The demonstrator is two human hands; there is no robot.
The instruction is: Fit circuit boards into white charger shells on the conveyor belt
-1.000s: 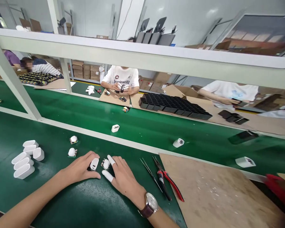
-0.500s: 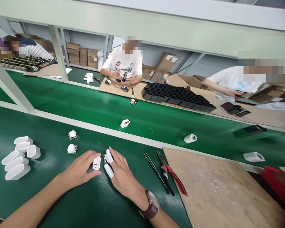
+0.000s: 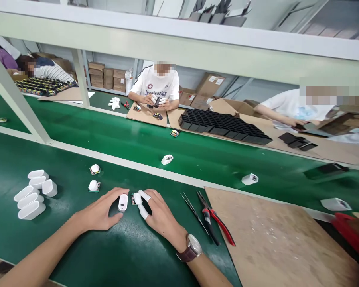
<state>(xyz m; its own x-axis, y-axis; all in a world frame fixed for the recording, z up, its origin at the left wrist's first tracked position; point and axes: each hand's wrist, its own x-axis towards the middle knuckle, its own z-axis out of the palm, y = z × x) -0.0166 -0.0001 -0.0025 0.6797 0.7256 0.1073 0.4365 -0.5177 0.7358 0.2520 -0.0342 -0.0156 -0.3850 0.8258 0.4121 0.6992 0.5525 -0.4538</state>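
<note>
Below centre, fingertips of the right hand point(image 3: 161, 215) hide part of the board point(image 3: 133, 199). I can't read the print on the white shirt point(image 3: 305, 111) at right. A red thing point(image 3: 348, 231) at lower right is blurred; both forearms point(image 3: 49, 245) run off the bottom edge.

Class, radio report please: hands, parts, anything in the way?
Left hand curled around white casing. Right hand at circuit board, beside the casing. Nothing seen between the two parts; tweezers and pliers lie farther right.

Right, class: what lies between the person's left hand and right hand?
In the head view, a white casing is nearest the left hand, and a circuit board with a white lump is nearest the right hand; green tabletop shows between them.
</note>
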